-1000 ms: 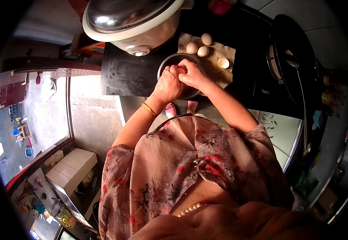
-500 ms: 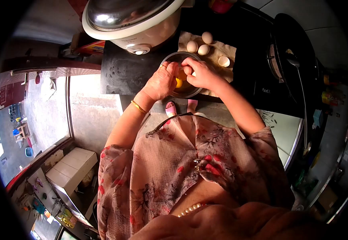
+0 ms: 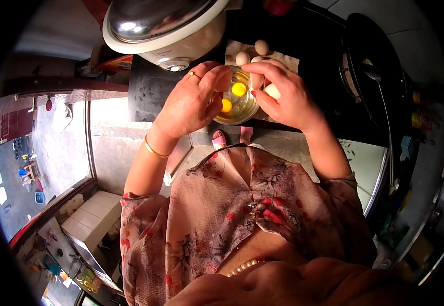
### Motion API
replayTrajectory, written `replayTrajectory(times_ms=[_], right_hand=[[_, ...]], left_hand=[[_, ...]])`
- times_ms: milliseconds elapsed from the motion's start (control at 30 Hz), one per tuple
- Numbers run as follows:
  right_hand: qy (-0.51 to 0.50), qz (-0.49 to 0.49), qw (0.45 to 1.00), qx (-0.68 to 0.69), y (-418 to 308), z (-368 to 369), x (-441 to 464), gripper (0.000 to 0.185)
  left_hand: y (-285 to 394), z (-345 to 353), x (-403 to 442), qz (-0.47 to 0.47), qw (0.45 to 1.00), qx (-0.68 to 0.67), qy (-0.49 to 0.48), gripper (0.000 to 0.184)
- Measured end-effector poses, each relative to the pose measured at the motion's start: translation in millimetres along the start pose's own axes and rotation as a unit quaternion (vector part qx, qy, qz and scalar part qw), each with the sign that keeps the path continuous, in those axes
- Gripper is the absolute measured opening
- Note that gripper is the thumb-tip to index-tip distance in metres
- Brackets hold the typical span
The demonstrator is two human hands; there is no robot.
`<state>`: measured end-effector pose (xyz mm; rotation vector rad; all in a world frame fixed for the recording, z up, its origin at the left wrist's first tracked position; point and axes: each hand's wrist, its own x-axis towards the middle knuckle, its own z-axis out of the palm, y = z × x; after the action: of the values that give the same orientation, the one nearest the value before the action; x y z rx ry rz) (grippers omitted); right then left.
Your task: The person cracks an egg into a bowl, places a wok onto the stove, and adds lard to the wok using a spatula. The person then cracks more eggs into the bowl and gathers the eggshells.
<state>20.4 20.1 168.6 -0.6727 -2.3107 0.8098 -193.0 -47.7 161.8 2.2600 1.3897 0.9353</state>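
Note:
Two yellow egg yolks lie in clear egg white in a round bowl. My left hand is over the bowl's left side with its fingers curled in, and what they hold is hidden. At the bowl's right side my right hand is closed around a pale eggshell, partly covered by the thumb and fingers. Just beyond that hand, whole eggs rest on a tan cloth, one of them partly hidden behind my fingers.
A white electric cooker with a metal lid stands on the black counter at the far left. To the right are a dark wok and a long-handled ladle. Below the counter edge, pink slippers show on the floor.
My hands have moved apart, left hand to the left and right hand to the right. A second yolk now shows in the bowl. The loose eggshell on the cloth is now covered by my right hand.

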Motion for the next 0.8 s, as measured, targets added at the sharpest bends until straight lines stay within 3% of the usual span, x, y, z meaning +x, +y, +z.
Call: replayTrajectory(times_ms=[33,133,200,233,267,333,433,533,633,733,800], right_hand=[[0.034,-0.029,0.999,-0.004,-7.6,-4.4,2.7,0.043],[0.040,0.024,0.993,0.108,-10.7,-4.9,-2.7,0.042],[0.037,0.034,0.992,0.114,13.2,19.7,-11.5,0.038],[-0.049,0.076,0.992,0.093,33.5,35.9,-19.9,0.035],[-0.103,0.102,0.987,-0.063,39.8,47.2,-29.0,0.033],[-0.115,0.133,0.980,-0.091,57.9,68.8,-45.4,0.035],[-0.062,0.161,0.984,-0.035,65.4,73.2,-54.3,0.035],[-0.002,0.115,0.989,0.091,48.3,55.8,-37.4,0.033],[-0.043,0.125,0.988,0.076,52.4,54.6,-34.1,0.033],[-0.089,0.157,0.983,-0.023,59.9,55.5,-38.1,0.034],[-0.081,0.176,0.981,0.025,59.8,52.8,-36.3,0.034]], left_hand=[[4.0,-3.2,1.4,0.006,1.000,0.000,0.014,0.055],[4.0,1.8,-0.3,0.008,0.999,-0.012,0.052,0.054],[-8.2,23.6,-6.4,0.002,0.997,-0.031,0.074,0.052],[-29.1,43.9,-14.1,0.008,0.999,-0.034,0.013,0.042],[-48.6,65.8,-25.3,0.003,0.982,0.101,-0.162,0.033],[-67.6,92.7,-40.2,-0.034,0.971,0.143,-0.189,0.030],[-56.3,75.1,-34.3,0.010,0.995,0.086,-0.059,0.033],[-29.7,51.7,-18.5,-0.075,0.997,-0.021,0.029,0.037],[-31.4,53.9,-13.7,-0.071,0.994,-0.060,0.053,0.039],[-47.2,53.3,-12.7,-0.019,0.983,0.122,-0.137,0.039],[-47.3,47.6,-13.6,-0.103,0.991,0.007,-0.085,0.040]])
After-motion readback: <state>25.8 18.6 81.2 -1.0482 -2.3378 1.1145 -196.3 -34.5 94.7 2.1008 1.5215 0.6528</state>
